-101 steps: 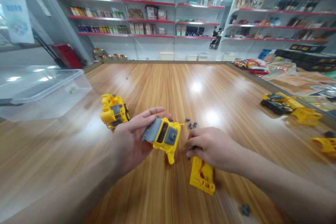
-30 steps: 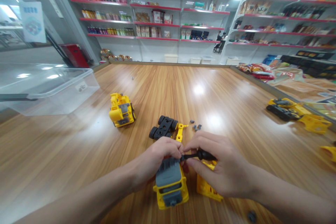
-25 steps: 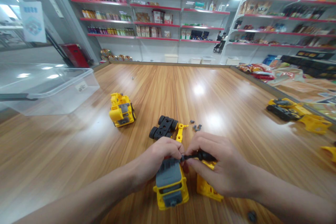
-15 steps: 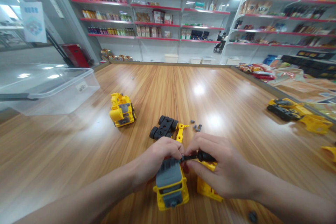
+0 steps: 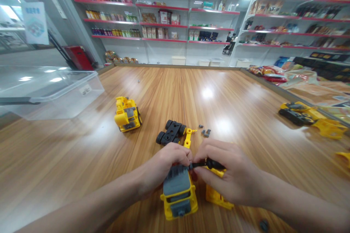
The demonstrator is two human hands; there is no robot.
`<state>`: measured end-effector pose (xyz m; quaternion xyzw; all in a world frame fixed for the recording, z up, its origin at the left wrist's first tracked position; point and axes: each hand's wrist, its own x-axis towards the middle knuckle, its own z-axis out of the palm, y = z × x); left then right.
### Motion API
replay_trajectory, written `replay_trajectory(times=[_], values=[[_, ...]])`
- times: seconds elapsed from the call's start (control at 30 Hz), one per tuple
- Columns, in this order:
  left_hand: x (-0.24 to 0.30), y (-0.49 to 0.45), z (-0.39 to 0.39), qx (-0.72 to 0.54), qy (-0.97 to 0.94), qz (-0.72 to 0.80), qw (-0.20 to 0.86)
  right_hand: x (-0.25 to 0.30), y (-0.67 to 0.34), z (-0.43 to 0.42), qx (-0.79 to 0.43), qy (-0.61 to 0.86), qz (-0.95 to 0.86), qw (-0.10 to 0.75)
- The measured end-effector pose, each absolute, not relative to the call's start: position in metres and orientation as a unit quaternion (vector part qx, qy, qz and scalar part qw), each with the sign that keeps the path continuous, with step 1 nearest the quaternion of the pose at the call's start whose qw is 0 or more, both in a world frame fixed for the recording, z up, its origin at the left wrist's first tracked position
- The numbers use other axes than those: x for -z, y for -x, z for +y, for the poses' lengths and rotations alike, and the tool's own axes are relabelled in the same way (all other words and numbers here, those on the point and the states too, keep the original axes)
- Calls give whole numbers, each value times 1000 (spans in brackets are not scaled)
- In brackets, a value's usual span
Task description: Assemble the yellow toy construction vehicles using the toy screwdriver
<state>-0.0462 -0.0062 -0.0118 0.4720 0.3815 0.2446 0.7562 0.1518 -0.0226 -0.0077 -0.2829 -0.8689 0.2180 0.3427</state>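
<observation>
1. Along the far side of the shop, white shelves (image 5: 161, 18) with red edges stand full of packaged goods, beyond a long wooden table (image 5: 82, 153).
2. At the table's left edge sits a large clear plastic tub (image 5: 51, 94), while yellow toy parts (image 5: 329, 129) lie well off to the right.
3. Far left of the hands stands a yellow toy truck (image 5: 127, 114). Straight ahead of them, a black wheel frame (image 5: 171, 132) touches a narrow yellow strip (image 5: 187, 137), with small grey screws (image 5: 205, 133) just to its right.
4. Nearest the person, a yellow and grey truck body (image 5: 178, 198) lies with its long axis running near to far. A flat yellow panel (image 5: 218, 202) sits just to its right, partly under the right hand (image 5: 229, 174).
5. That hand's fingers are closed around a black screwdriver (image 5: 210, 164), which lies crosswise with its tip pointing left.
6. The left hand (image 5: 164, 165) is closed over the body's far end and is nearer the tip. The tip seems to meet the body there, though the left fingers (image 5: 186, 156) mostly hide it.
</observation>
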Motion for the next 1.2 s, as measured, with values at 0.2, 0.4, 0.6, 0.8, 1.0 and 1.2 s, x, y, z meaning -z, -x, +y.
replay_trajectory(times=[0.2, 0.4, 0.6, 0.8, 1.0, 1.2], values=[[10, 46, -6, -251, -476, 389, 747, 8, -152, -22, -225, 293, -867, 334], [9, 45, -7, -232, -467, 391, 758, 8, -152, -22, -218, 280, -872, 337], [11, 46, -8, -238, -473, 386, 755, 8, -152, -23, -222, 291, -868, 336], [13, 46, -6, -217, -483, 376, 760, 9, -151, -21, -212, 272, -872, 347], [13, 47, -6, -225, -487, 378, 755, 9, -150, -23, -224, 290, -867, 338], [12, 47, -6, -210, -492, 370, 759, 10, -151, -22, -217, 271, -874, 341]])
